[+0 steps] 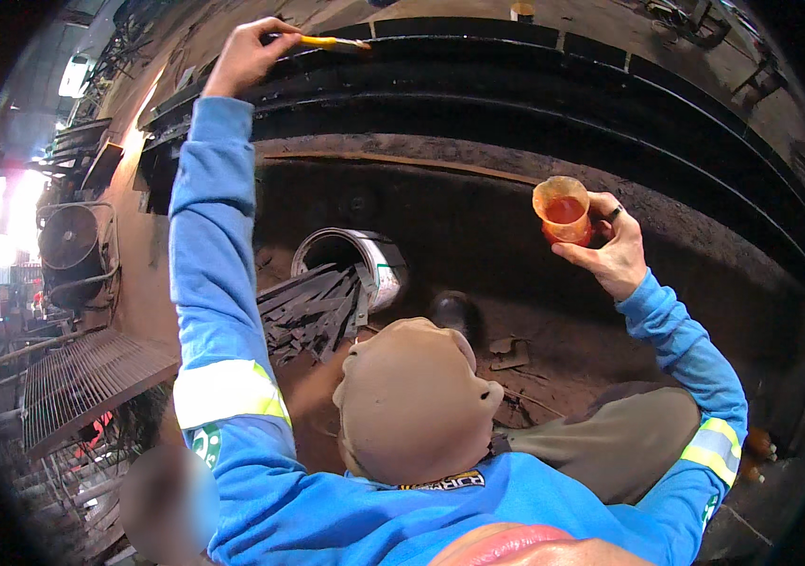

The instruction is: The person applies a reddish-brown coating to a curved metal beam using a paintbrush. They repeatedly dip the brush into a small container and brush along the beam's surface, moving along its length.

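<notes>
My left hand (244, 58), stretched far forward, grips a small paintbrush (335, 42) by its yellow handle. The bristles point right and lie at the upper edge of a long black steel beam (440, 83); whether they touch it I cannot tell. My right hand (618, 247) is wrapped round a small translucent cup (558, 226), which holds red-orange paint (566, 209). That cup is tilted a little toward me, in front of the beam and above the dark floor.
A white bucket (385, 271) lies on its side, with flat dark metal strips (313, 311) spilling from it. My kneepad-covered knee (412, 401) is just behind. A thin wooden strip (402, 162) runs along the beam's foot. At left stand a large fan (72, 236) and a metal grating (91, 382).
</notes>
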A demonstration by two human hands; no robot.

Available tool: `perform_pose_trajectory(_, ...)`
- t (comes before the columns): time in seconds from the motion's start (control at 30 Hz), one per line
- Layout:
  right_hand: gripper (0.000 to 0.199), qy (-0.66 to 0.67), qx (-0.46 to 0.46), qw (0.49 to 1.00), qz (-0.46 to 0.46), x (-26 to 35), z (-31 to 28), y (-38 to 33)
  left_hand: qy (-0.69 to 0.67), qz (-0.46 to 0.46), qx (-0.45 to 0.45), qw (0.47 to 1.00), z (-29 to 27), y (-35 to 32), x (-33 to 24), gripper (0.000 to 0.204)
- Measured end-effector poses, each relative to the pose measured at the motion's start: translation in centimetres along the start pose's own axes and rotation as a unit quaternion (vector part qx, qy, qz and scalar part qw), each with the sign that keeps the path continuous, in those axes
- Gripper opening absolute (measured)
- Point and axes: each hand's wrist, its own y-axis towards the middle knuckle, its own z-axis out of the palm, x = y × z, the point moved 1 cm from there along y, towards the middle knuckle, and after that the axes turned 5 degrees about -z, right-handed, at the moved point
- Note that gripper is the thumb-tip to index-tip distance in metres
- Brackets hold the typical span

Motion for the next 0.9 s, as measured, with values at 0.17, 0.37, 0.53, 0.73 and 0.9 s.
perform_pose_trajectory(0.17, 0.061, 0.006, 0.003, 1.000, 0.010, 0.9, -0.1, -0.4, -0.048, 0.024, -0.023, 0.998, -4.4, -0.8, -0.9, 0.023)
perform_pose_trajectory(0.37, 0.061, -0.011, 0.009, 1.000, 0.016, -0.1, -0.1, -0.3, 0.020, 0.037, 0.044, 0.998, -0.5, 0.6, -0.8, 0.023)
perform_pose_trajectory(0.53, 0.060, -0.013, -0.003, 1.000, 0.012, 1.0, -0.2, -0.4, 0.010, 0.015, -0.052, 0.998, -4.0, -1.6, 2.1, 0.023)
perform_pose_trajectory(0.73, 0.060, 0.043, -0.013, 0.999, 0.007, 0.6, -0.4, 0.1, 0.087, -0.007, -0.010, 0.996, -1.0, -2.2, 1.9, 0.023)
perform_pose_trajectory(0.9, 0.060, 0.056, -0.047, 0.997, -0.022, 2.1, -2.7, -0.5, 0.042, 0.017, -0.095, 0.994, -3.0, -1.2, 1.4, 0.024)
